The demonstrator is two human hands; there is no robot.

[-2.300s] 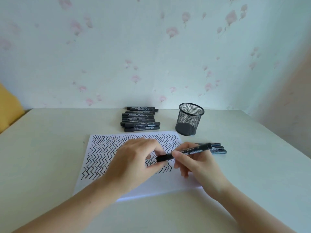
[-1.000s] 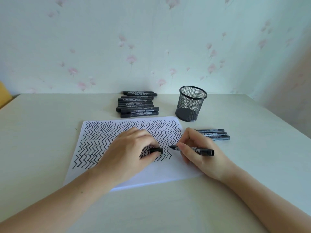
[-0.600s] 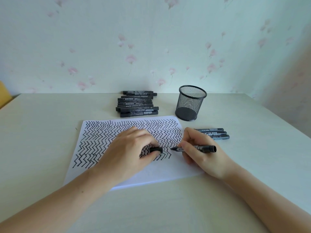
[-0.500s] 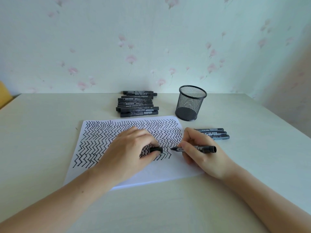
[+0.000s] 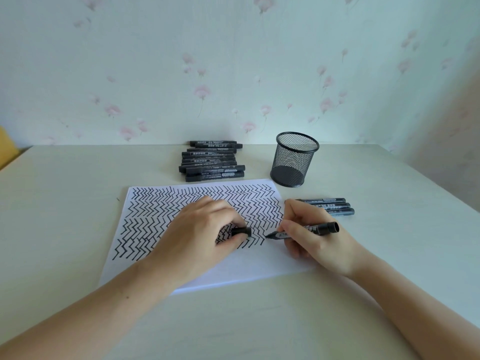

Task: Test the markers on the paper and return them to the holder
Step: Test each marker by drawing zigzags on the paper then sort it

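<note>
White paper (image 5: pixel 249 266) on the table (image 5: pixel 65 203), mostly covered in black zigzag rows. Right hand (image 5: pixel 315 237) pinches an uncapped black marker (image 5: pixel 302 232), tip touching the paper. Left hand (image 5: pixel 197 235) rests on the paper, pinching the marker cap (image 5: pixel 241 231).

The holder (image 5: pixel 294 159) is black wire mesh, matt. The markers (image 5: pixel 211 162) beside it look like smooth dark plastic with printed labels. The paper (image 5: pixel 249 266) is thin, white, matt. The table (image 5: pixel 65 203) is smooth, pale, faintly sheened.

Table (image 5: pixel 78 203): paper (image 5: pixel 259 266), markers (image 5: pixel 213 162), holder (image 5: pixel 294 159).
</note>
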